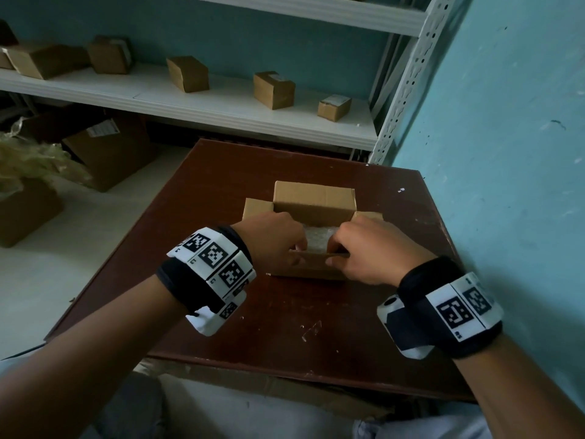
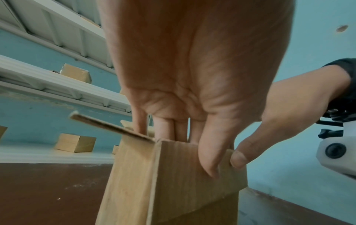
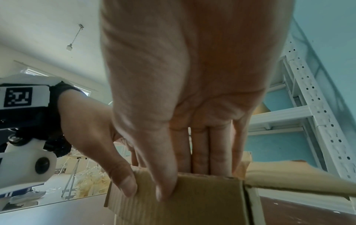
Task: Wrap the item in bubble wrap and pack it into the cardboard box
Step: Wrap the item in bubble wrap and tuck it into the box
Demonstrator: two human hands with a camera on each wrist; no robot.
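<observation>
The bubble-wrapped item (image 1: 313, 240) lies inside the cardboard box (image 1: 313, 198) on the table (image 1: 221, 191), and the left hand (image 1: 272, 239) and right hand (image 1: 373, 248) both pinch the near flap (image 1: 311, 257), so I judge packing nearly done; next this flap must fold down.

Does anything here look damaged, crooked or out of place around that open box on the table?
Mostly no. The small brown cardboard box stands squarely on the dark red-brown table, flaps open, the bubble-wrapped bundle inside. Both hands grip its near flap. Only the tabletop looks worn: pale scuffs and white flecks in front of the box.
</observation>
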